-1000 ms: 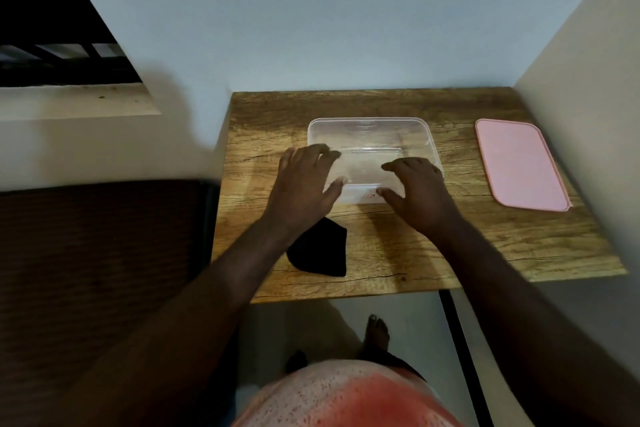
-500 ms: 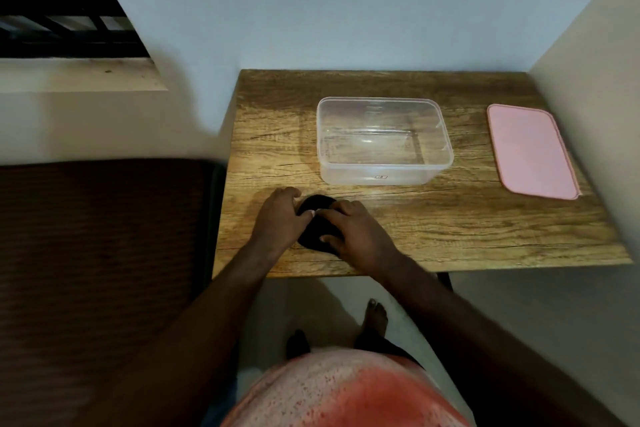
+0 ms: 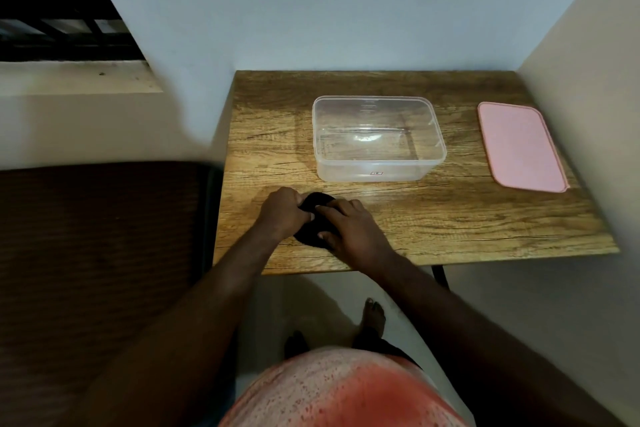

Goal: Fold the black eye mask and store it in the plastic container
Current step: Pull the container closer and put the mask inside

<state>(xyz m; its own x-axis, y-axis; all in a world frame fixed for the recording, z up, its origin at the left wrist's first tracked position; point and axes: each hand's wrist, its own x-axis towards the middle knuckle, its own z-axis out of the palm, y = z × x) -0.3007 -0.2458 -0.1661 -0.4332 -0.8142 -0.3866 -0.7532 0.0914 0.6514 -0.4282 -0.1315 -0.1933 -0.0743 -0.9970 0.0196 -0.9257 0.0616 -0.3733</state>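
Note:
The black eye mask (image 3: 316, 202) lies bunched on the wooden table (image 3: 450, 218) near its front left part, mostly covered by my hands. My left hand (image 3: 282, 211) grips its left side with curled fingers. My right hand (image 3: 346, 224) presses and pinches its right side, thumb underneath. The clear plastic container (image 3: 429, 146) stands open and empty just behind my hands, apart from the mask.
A pink lid (image 3: 521, 146) lies flat at the table's right side, close to the right wall. A dark brown chair or bed surface (image 3: 97, 253) borders the table on the left. My bare feet (image 3: 374, 314) stand under the table's front edge.
Both hands left the container's front rim, came down to the mask near the front edge and closed on it. The mask is now bunched smaller between them.

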